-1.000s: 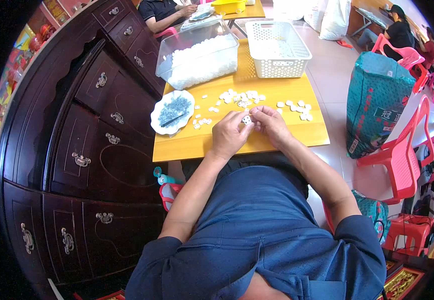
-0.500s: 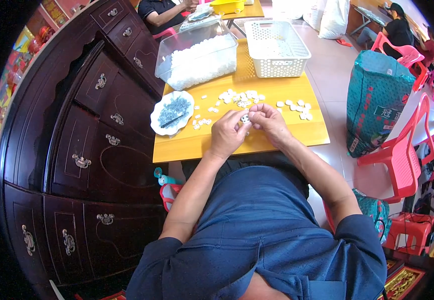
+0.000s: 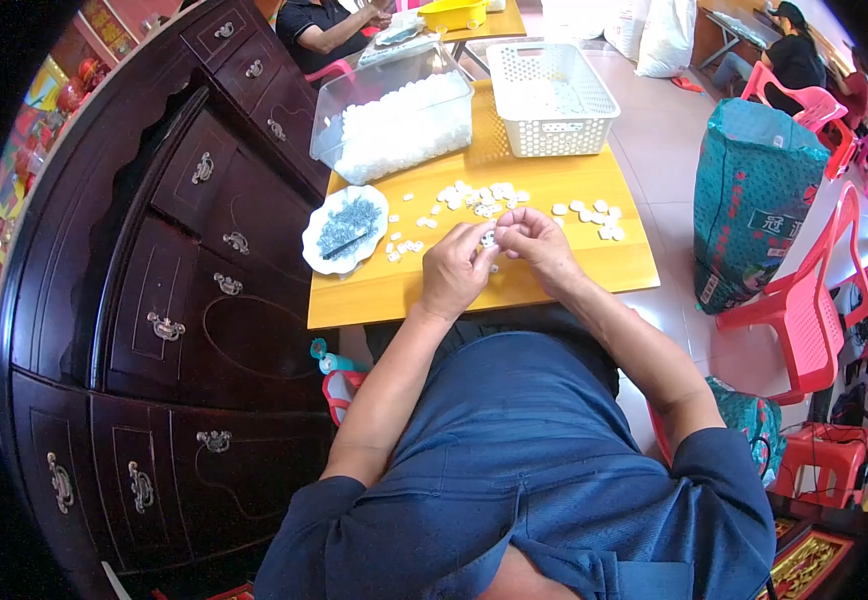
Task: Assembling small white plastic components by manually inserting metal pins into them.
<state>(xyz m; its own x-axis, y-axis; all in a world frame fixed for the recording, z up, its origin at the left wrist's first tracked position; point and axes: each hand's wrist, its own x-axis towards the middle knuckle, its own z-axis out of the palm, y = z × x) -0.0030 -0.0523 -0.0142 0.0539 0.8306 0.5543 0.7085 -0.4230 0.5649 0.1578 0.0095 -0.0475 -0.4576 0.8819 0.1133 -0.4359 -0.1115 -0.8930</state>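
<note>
We pinch one small white piece [image 3: 489, 240] between both hands — left hand [image 3: 454, 268] and right hand [image 3: 534, 245] closed on it at table centre. Loose white pieces [image 3: 484, 195] at twelve o'clock wait; the clear tub [image 3: 394, 120] at eleven holds plenty — much seems left.

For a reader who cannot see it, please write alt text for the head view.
A person's left hand and right hand pinch a small white piece together over a yellow table, amid scattered white pieces, a plate and two bins.
</note>
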